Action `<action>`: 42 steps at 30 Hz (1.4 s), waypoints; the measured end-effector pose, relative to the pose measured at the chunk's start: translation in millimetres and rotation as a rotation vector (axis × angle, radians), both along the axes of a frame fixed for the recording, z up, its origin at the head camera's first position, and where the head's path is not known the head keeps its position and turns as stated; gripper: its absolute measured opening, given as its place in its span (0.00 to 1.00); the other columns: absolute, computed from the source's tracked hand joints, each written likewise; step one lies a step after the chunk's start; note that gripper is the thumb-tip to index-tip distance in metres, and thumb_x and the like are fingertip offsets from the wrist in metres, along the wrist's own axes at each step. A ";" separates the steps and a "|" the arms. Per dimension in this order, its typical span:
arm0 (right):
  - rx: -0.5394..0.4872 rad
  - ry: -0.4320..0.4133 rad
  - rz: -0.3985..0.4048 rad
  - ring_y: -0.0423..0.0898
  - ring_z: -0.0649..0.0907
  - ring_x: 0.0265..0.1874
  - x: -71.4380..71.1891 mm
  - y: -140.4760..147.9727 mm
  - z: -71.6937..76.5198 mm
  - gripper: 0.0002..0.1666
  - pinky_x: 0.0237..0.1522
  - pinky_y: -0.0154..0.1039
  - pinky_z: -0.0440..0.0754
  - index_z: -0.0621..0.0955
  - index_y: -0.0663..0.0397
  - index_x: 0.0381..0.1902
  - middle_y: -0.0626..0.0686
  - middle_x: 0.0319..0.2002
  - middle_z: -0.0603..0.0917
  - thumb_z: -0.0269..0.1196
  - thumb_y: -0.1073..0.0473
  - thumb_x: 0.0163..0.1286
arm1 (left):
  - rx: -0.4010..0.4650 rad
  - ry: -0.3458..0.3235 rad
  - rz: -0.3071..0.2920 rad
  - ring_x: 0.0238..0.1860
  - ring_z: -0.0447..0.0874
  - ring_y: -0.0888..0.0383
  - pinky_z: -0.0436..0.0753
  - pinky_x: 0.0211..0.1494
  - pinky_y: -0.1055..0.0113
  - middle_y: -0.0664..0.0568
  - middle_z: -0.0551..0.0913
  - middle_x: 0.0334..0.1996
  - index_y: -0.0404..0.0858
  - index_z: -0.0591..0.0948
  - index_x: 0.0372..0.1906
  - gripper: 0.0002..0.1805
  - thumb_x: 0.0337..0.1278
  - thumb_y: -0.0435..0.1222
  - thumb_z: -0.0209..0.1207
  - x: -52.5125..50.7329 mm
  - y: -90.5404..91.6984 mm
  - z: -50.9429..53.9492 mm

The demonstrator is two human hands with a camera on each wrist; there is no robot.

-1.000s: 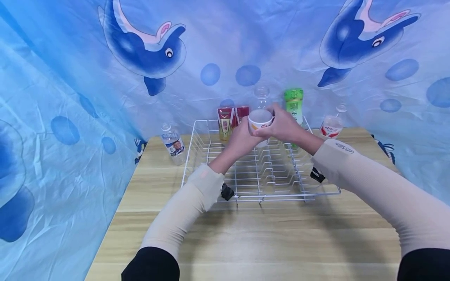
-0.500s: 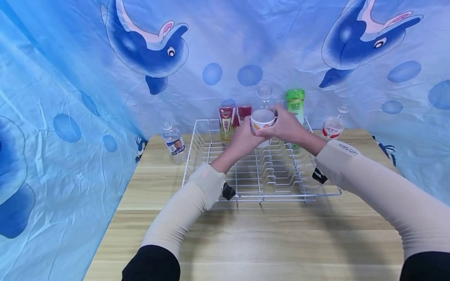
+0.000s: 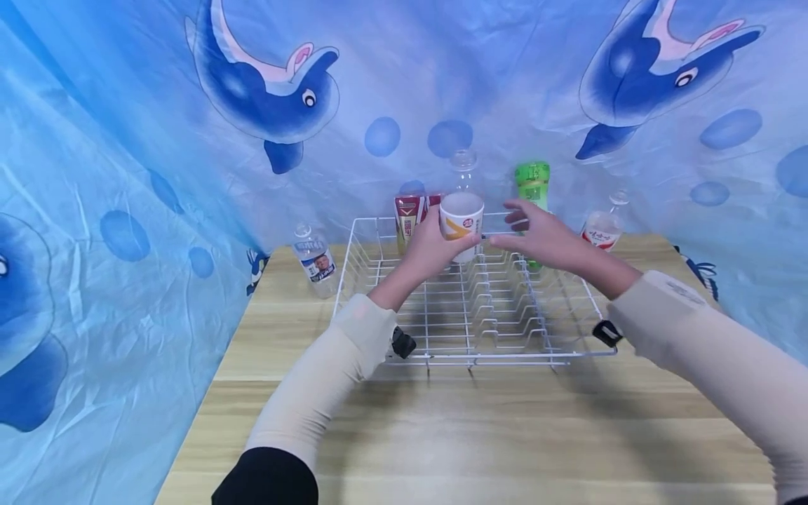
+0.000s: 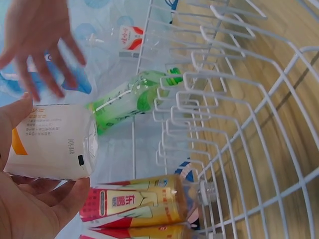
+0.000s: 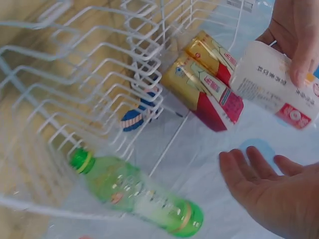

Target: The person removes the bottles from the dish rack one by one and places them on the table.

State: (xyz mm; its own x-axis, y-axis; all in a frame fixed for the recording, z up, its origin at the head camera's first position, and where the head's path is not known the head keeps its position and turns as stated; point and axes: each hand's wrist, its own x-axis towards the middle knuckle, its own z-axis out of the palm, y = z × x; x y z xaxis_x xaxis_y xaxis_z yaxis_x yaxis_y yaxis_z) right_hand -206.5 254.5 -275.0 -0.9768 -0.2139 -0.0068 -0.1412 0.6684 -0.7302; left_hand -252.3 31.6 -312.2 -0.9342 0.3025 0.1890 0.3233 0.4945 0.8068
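My left hand (image 3: 431,251) grips a clear plastic bottle with a white label (image 3: 461,217), thumb on one side and fingers round the other. The bottle is held above the white wire rack (image 3: 470,362), and its rounded base shows in the left wrist view. My right hand (image 3: 548,237) is just right of the bottle, apart from it, its fingers spread; the right wrist view also shows a gap between them. Behind the hands, a green bottle (image 5: 139,194) and two red-and-gold bottles (image 4: 137,201) lean in the rack with their caps down.
A clear bottle with a blue label (image 3: 315,263) stands left of the rack. Another with a red-and-white label (image 3: 602,224) stands to its right. The wooden table (image 3: 442,435) backs onto a blue dolphin curtain (image 3: 391,84).
The right hand has let go of the white-labelled bottle and moved right, its fingers opening. The left hand still holds the bottle, which has shifted slightly left.
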 end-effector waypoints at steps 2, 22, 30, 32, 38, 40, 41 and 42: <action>0.034 0.009 0.018 0.66 0.67 0.70 11.2 11.7 -0.7 0.54 0.66 0.65 0.68 0.53 0.60 0.80 0.68 0.71 0.65 0.62 0.36 0.71 | 0.038 0.005 0.004 0.53 0.79 0.54 0.82 0.57 0.54 0.52 0.78 0.54 0.42 0.64 0.70 0.46 0.52 0.55 0.72 -1.7 -4.0 2.6; 0.206 0.191 0.012 0.76 0.45 0.74 94.9 87.8 -112.7 0.60 0.64 0.79 0.48 0.45 0.64 0.80 0.74 0.77 0.40 0.68 0.45 0.68 | 0.050 0.006 0.094 0.52 0.80 0.55 0.81 0.55 0.55 0.52 0.80 0.52 0.41 0.66 0.68 0.44 0.52 0.54 0.73 -4.4 -36.7 12.2; 0.167 0.174 0.032 0.66 0.34 0.76 101.3 99.5 -141.4 0.59 0.72 0.65 0.31 0.38 0.67 0.79 0.63 0.79 0.30 0.64 0.48 0.72 | 0.048 -0.004 0.125 0.53 0.80 0.56 0.82 0.55 0.55 0.52 0.79 0.54 0.41 0.65 0.70 0.45 0.53 0.55 0.72 2.6 -68.0 24.2; 0.170 0.178 0.034 0.64 0.33 0.77 101.8 102.1 -144.1 0.58 0.72 0.62 0.28 0.38 0.65 0.79 0.61 0.79 0.29 0.63 0.49 0.73 | 0.045 -0.001 0.142 0.54 0.80 0.56 0.82 0.55 0.55 0.52 0.79 0.55 0.42 0.65 0.70 0.45 0.53 0.55 0.72 3.8 -78.0 26.8; 0.145 0.196 0.032 0.65 0.32 0.76 103.7 106.7 -150.9 0.55 0.69 0.66 0.25 0.38 0.63 0.80 0.59 0.79 0.28 0.61 0.51 0.74 | 0.051 0.002 0.214 0.53 0.80 0.56 0.83 0.54 0.56 0.51 0.80 0.54 0.41 0.66 0.69 0.44 0.52 0.55 0.73 8.3 -109.3 28.8; 0.142 0.185 0.034 0.66 0.32 0.75 103.7 106.6 -152.6 0.55 0.69 0.67 0.25 0.37 0.62 0.80 0.58 0.79 0.27 0.60 0.51 0.75 | 0.047 0.003 0.247 0.53 0.80 0.56 0.83 0.54 0.57 0.51 0.79 0.54 0.41 0.66 0.69 0.45 0.51 0.55 0.73 11.4 -121.3 27.9; 0.140 0.182 0.037 0.67 0.32 0.75 103.3 106.4 -153.4 0.55 0.69 0.66 0.24 0.37 0.62 0.80 0.58 0.79 0.26 0.60 0.52 0.75 | 0.042 0.009 0.267 0.53 0.80 0.56 0.83 0.54 0.57 0.51 0.79 0.55 0.41 0.66 0.69 0.46 0.51 0.55 0.73 13.5 -127.9 27.3; 0.139 0.178 0.042 0.67 0.31 0.75 102.7 105.9 -154.1 0.55 0.68 0.66 0.24 0.37 0.61 0.80 0.59 0.79 0.26 0.60 0.52 0.75 | 0.039 0.019 0.287 0.53 0.80 0.55 0.83 0.54 0.57 0.50 0.79 0.55 0.40 0.66 0.69 0.46 0.50 0.56 0.73 16.0 -134.8 26.6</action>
State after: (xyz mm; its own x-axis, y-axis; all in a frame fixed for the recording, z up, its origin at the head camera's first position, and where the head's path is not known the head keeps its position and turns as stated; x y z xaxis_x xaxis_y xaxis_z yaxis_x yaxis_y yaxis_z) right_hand -103.8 360.5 -429.0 -0.9556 -0.2631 0.1328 -0.2894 0.7520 -0.5922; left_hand -236.3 -103.2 -285.6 -0.9768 0.0189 0.2133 0.1899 0.5369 0.8220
